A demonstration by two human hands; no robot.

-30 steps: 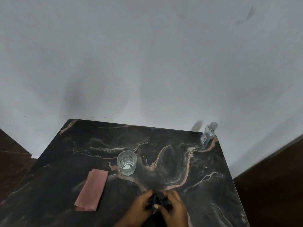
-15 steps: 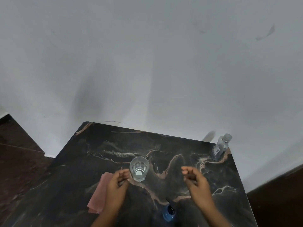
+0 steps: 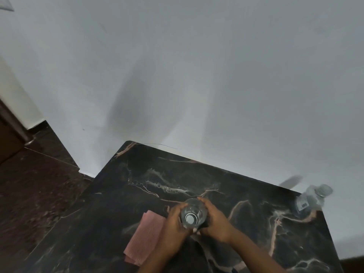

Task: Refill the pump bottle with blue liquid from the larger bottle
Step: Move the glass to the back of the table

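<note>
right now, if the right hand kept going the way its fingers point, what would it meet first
The right hand already grips the glass, fingers curled toward the left hand on the other side. Pushed further, it would probably just press the glass into that hand.

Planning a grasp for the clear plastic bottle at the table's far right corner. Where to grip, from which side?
Grip the clear plastic bottle around its mid body, below the cap, coming from the near left over the table. It stands upright at the corner, with the wall behind and the table edge to its right, so those sides are poorer approaches. Both hands are now around the glass.
</note>
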